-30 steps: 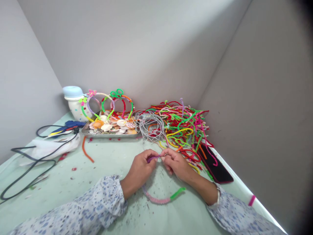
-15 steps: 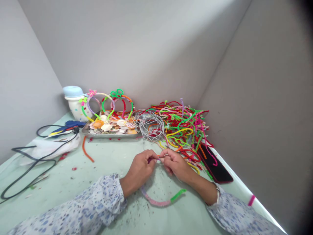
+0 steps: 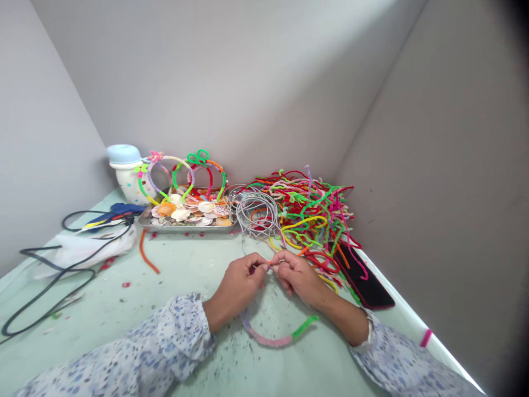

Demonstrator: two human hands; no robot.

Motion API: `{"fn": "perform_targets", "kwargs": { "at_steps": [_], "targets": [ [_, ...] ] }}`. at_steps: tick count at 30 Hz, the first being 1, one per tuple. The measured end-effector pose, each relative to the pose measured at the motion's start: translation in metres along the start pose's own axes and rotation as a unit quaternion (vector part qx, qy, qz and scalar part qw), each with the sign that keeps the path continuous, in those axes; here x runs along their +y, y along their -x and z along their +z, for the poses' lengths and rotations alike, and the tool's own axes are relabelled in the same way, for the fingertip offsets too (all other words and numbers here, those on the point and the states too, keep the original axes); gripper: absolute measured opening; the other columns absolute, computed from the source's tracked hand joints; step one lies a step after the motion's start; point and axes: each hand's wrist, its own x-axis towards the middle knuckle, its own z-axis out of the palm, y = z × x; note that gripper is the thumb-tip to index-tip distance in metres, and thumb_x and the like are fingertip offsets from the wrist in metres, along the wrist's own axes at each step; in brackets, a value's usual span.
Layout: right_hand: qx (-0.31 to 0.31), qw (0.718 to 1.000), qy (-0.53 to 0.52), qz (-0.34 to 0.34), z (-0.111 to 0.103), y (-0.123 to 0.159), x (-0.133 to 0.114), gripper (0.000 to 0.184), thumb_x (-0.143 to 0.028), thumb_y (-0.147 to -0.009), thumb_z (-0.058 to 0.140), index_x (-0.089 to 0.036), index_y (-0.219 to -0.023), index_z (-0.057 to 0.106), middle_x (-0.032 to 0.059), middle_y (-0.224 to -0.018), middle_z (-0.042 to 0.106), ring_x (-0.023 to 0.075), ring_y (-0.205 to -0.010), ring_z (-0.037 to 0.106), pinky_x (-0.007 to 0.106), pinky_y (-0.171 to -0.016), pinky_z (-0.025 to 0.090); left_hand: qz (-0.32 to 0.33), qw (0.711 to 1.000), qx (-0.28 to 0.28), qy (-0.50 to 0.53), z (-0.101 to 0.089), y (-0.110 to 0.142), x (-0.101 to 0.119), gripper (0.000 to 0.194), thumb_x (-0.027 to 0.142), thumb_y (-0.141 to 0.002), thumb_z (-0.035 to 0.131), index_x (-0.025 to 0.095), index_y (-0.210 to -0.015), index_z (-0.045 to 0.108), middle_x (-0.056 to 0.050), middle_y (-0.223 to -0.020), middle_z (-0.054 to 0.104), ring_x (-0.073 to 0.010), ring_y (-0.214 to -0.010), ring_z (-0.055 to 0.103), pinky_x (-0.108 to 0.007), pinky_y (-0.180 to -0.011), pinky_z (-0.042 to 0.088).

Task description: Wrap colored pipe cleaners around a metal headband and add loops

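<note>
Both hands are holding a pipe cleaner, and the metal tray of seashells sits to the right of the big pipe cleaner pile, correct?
Not quite: the metal tray of seashells sits to the left of the pipe cleaner pile, as the head view shows. The left hand and right hand do hold the pipe cleaner.

Coiled grey wire (image 3: 257, 216) and a tangled multicoloured pipe-cleaner heap (image 3: 309, 212) block the way forward; passage lies leftward across the pale green desk (image 3: 182, 270).

Head-worn camera, looking forward and down from above the near edge of the pale green surface (image 3: 95, 292) toward its far corner, where grey walls (image 3: 215, 82) rise. The left hand (image 3: 236, 292) and right hand (image 3: 300, 278) sit close below, at lower centre; the wide framing reaches both side walls.
</note>
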Motion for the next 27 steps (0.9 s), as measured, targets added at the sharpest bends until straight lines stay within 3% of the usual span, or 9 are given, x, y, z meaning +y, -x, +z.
{"fn": "perform_targets", "kwargs": {
  "at_steps": [9, 27],
  "targets": [
    [-0.001, 0.999, 0.046, -0.023, 0.001, 0.004, 0.0009, 0.007, -0.026, -0.084, 0.05, -0.02, -0.088, 0.051, -0.0114, -0.046, 0.042, 0.0078, -0.038, 0.036, 0.019, -0.041, 0.031, -0.088, 0.994, -0.021, 0.056, 0.0012, -0.0091, -0.0076, 0.026, 0.039, -0.078, 0.054, 0.016, -0.066, 0.059, 0.002, -0.048, 0.057, -0.0108, -0.043, 0.048, -0.021, -0.044, 0.033],
    [0.001, 0.998, 0.054, -0.019, -0.0002, 0.004, 0.0029, 0.008, -0.026, -0.085, 0.051, -0.02, -0.09, 0.051, -0.0111, -0.046, 0.042, 0.008, -0.039, 0.036, 0.019, -0.041, 0.029, -0.087, 0.995, -0.037, 0.044, 0.002, -0.0098, -0.0097, 0.022, 0.037, -0.077, 0.055, 0.017, -0.069, 0.058, 0.003, -0.049, 0.056, -0.0097, -0.042, 0.044, -0.02, -0.042, 0.03]
  ]
}}
